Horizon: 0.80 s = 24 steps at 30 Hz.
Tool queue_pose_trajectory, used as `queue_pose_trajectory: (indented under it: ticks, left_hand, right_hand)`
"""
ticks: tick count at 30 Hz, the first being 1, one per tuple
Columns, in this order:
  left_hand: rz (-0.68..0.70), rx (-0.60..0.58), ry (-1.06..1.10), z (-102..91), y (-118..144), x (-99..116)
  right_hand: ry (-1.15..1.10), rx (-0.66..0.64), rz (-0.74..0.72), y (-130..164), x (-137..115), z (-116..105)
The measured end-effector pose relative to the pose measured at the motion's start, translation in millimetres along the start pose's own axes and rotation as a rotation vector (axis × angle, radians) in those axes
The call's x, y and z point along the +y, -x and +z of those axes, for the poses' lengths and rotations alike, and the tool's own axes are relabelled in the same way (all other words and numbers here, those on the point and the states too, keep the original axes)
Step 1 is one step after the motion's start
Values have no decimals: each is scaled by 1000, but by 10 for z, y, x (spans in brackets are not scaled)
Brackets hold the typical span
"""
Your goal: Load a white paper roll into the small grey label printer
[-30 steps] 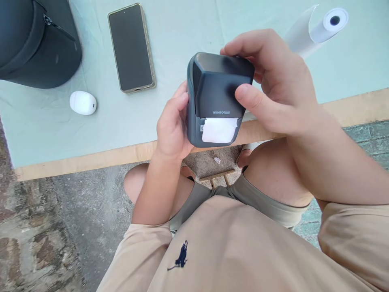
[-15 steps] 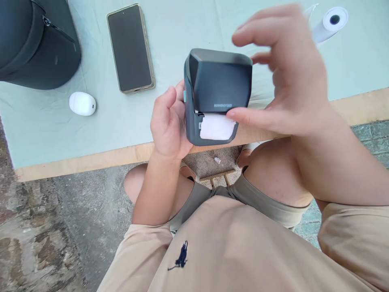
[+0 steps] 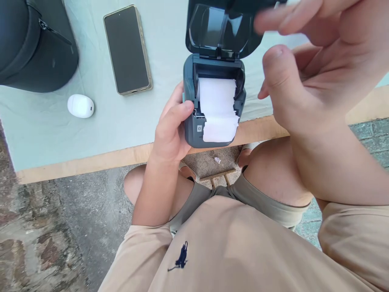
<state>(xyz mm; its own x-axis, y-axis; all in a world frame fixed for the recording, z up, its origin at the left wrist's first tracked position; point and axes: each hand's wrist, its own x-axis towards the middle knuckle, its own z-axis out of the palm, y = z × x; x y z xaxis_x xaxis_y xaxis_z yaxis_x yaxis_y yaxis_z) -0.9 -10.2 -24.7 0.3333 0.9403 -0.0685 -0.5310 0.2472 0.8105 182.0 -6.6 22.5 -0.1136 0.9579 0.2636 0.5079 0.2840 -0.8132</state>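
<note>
Label printer is over the desk's near edge, long axis near-far, paper end pointing near, hinge far. Lid swung up and back; white paper runs from the bay over the near face. Left hand grips its left side. Right hand loose, thumb apart, blocking lid's right edge; fingertip contact unclear. Left: smartphone, white earbud case, black zip case farthest left, all clear of the printer.

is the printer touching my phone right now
Apart: the head view shows a strip of pale green cloth between the printer and the phone.
</note>
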Motion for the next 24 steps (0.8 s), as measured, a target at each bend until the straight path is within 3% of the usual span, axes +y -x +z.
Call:
queue_pose_trajectory:
  ticks: [3,6,9,15,17,21,24]
  left_hand:
    - [-20,7,-28,12,7,7]
    - [-29,2,-24,19,12,-1]
    - [-27,-24,-10,13,7,-19]
    - [-2,-65,-68,-27,-14,-57]
    - [-14,-57,-98,-36,-15,-60]
    - [-44,20,-82,-30,-9,-49]
    - [-27,35,-42,-20,-13,-47]
  right_hand:
    - [184,37,-274,-45,32,6]
    - [377,-40,-362,-83,103,42]
    - [536,-121,-313,-94,105,77]
    - [713,-315,-75,-115,-21,98]
    - [647,-332,-78,-123,-23,75]
    - [275,-259,-144,-76,1,-36]
    - [6,-152,-9,-9,13,-129]
